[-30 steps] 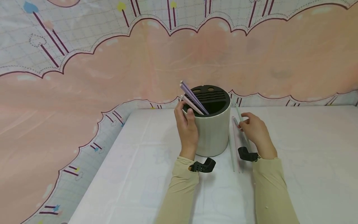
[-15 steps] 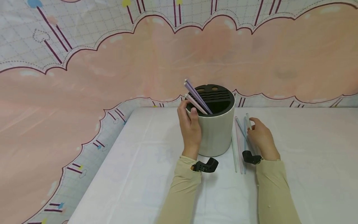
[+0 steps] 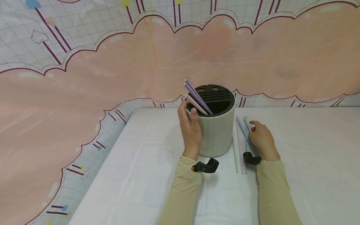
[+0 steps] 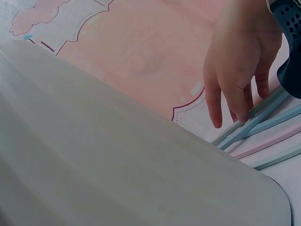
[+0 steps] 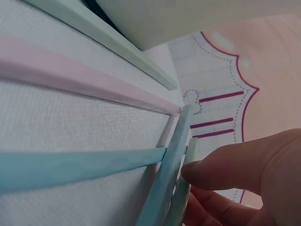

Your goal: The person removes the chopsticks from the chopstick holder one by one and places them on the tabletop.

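My left hand (image 3: 190, 131) grips the left side of a pale cylindrical pencil holder (image 3: 216, 136), its thumb at the black slotted top. Two purple pencils (image 3: 199, 97) and a pink one (image 3: 194, 102) lean inside that top. To the right of the holder, my right hand (image 3: 262, 137) pinches a grey-green pencil (image 5: 178, 205) between thumb and fingers, low over the table, with the index finger held away. Right beside it a blue pencil (image 5: 164, 183) lies slanted across a second blue pencil (image 5: 80, 167). A pink pencil (image 5: 89, 77) and a light green pencil (image 5: 108, 40) lie nearer the holder.
The white-covered table (image 3: 140, 175) ends at a patterned pink and white backdrop (image 3: 157, 68), close behind the holder. Each wrist carries a black strap mount (image 3: 206, 165).
My right hand has moved right, away from the holder, and lowered the grey-green pencil beside the blue ones. The slanted blue pencil has come free of the fingers. My left hand keeps its grip.
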The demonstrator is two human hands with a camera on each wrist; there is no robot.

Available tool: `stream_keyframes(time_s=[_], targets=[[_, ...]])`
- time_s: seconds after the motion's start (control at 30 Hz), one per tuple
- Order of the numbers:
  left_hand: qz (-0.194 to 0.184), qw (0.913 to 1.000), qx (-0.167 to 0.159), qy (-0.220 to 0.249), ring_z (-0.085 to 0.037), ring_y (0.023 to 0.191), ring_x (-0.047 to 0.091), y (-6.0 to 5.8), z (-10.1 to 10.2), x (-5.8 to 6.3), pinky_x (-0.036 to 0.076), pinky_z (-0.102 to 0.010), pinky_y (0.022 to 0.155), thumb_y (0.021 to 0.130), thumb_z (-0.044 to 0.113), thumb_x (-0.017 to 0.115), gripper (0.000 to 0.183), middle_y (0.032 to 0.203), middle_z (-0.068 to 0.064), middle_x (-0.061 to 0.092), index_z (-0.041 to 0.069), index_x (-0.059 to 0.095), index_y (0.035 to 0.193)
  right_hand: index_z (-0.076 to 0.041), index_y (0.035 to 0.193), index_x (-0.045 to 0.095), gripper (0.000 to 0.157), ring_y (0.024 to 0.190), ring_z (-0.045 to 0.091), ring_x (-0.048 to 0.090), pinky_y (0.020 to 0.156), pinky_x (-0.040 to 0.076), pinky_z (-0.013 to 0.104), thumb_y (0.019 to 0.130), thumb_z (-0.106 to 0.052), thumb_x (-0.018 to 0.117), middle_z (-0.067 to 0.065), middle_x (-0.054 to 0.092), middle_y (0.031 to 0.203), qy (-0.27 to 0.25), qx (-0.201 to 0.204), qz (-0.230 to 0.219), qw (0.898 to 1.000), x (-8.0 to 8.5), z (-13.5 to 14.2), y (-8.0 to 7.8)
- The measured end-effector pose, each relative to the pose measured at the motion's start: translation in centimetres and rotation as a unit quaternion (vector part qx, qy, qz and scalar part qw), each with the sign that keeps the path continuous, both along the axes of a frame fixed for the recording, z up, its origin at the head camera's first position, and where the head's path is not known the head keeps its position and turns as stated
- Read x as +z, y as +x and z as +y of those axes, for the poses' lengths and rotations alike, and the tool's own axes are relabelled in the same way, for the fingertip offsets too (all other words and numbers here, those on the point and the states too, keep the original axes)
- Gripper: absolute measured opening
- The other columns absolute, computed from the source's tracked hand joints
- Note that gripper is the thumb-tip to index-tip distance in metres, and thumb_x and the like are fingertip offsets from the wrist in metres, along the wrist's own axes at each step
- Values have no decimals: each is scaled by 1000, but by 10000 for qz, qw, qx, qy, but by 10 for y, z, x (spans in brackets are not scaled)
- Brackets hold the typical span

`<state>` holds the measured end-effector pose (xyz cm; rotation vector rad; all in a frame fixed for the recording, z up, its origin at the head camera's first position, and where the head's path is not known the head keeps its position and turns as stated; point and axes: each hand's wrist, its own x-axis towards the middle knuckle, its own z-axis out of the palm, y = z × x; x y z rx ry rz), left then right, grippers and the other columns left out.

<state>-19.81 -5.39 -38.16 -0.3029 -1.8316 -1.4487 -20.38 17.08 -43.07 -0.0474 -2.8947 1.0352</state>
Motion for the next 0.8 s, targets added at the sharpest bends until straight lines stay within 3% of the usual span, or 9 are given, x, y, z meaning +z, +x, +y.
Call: stream_keyframes(time_s=[0.2,0.37,0.67,0.8], targets=[[-16,10000,22,-31,-13,120,34,-2,1,-1,26,-31,100,92,52,32,51,127,-3,38,14,39,124,6,123,44,41,86,36,46,74,37,47,84,-7,39,23,52,99,-188,-229,91,9995,2,-2,-6],[-49,9999,115,-26,-9,120,34,-6,2,-2,26,-30,100,91,54,30,51,127,2,38,16,40,124,-1,123,49,37,83,31,46,71,35,41,91,-17,40,18,52,95,-656,-702,779,9923,13,-11,-12],[-107,9997,192,-49,-8,121,34,-11,8,-5,26,-30,100,91,54,30,49,126,2,38,16,40,121,-10,116,57,31,91,22,53,79,39,36,92,-26,44,10,58,99,-1523,-773,2208,9603,44,-24,-13],[-117,9996,256,-60,-9,120,34,-12,9,-3,28,-31,99,91,54,30,49,125,1,38,17,40,121,-12,111,61,28,89,12,52,78,40,24,91,-28,48,3,59,98,-1801,-672,2927,9367,59,-30,-10]])
